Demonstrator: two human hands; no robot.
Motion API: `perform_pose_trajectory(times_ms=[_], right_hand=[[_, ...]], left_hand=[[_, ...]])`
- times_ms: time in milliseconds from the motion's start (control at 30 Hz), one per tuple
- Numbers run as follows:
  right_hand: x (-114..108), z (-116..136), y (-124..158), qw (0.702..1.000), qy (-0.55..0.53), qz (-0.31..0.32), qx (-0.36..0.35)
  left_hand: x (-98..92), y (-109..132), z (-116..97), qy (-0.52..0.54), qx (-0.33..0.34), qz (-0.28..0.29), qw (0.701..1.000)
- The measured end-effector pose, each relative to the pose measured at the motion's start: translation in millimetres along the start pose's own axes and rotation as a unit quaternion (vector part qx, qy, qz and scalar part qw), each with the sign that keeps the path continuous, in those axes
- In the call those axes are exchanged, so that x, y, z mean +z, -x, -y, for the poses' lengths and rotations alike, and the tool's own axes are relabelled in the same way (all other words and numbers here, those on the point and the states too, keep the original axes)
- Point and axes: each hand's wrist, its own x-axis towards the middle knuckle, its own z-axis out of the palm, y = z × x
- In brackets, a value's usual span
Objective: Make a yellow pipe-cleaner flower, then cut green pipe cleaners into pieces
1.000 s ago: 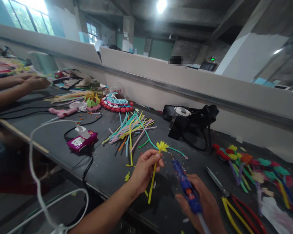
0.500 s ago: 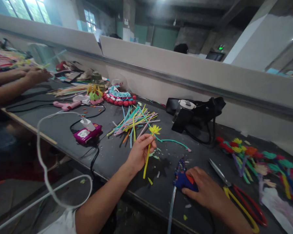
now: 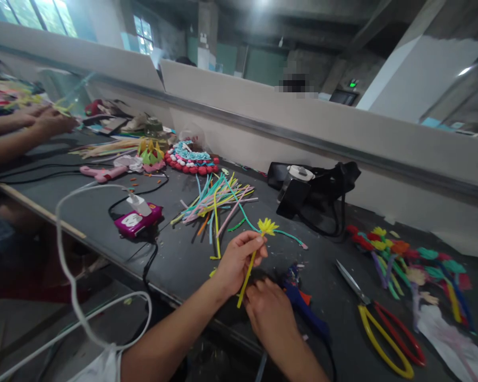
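My left hand (image 3: 239, 260) is closed, pinching the thin stem of a yellow pipe-cleaner flower (image 3: 268, 227) between thumb and fingers. The petals fan out above the fingertips and the stem slants down below them. Low over the table, my right hand (image 3: 269, 307) has its fingers curled together beside the stem's lower end. Its fingertips are mostly hidden, so what they hold, if anything, does not show. Just right of that hand lies a blue glue gun (image 3: 305, 305), partly covered by it. Scissors (image 3: 367, 305) with one yellow and one red handle lie farther right.
Loose pipe cleaners (image 3: 219, 201) are heaped behind my left hand. A purple power strip (image 3: 139, 218) with a white cable sits left. Finished colourful flowers (image 3: 394, 244) lie right, a black bag (image 3: 330, 185) behind. Another person's hands (image 3: 50, 121) work at far left.
My right hand has let go of the glue gun and moved left beside the flower stem. The glue gun now lies turned. My left hand has shifted slightly right with the flower.
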Motion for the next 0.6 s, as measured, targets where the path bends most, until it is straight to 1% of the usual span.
perform_pose_trajectory(times_ms=[100, 233, 300, 367, 433, 500, 600], right_hand=[[-6.9, -9.1, -0.5, 1.000, -0.027, -0.006, 0.005], [-35.7, -33.2, 1.2, 0.994, -0.096, -0.034, 0.044], [-52.5, -44.0, 3.6, 0.971, -0.206, -0.089, 0.087], [-65.5, -50.6, 6.3, 0.942, -0.281, -0.140, 0.121], [-72.1, -52.9, 8.1, 0.916, -0.333, -0.178, 0.137], [-72.5, -52.5, 8.0, 0.903, -0.345, -0.224, 0.127], [-66.4, -51.1, 4.7, 0.910, -0.272, -0.299, 0.094]], left_hand=[[-1.8, 1.2, -0.9, -0.006, -0.002, 0.002, 1.000], [-0.5, 2.8, -2.0, -0.020, -0.005, -0.002, 1.000], [2.1, 3.7, -0.7, -0.026, -0.015, -0.001, 1.000], [4.9, 4.8, 2.2, -0.030, -0.025, 0.003, 0.999], [7.5, 6.1, 6.1, -0.033, -0.037, 0.007, 0.999], [10.0, 7.8, 10.1, -0.041, -0.039, 0.010, 0.998], [14.0, 11.0, 14.4, -0.057, -0.038, 0.013, 0.998]])
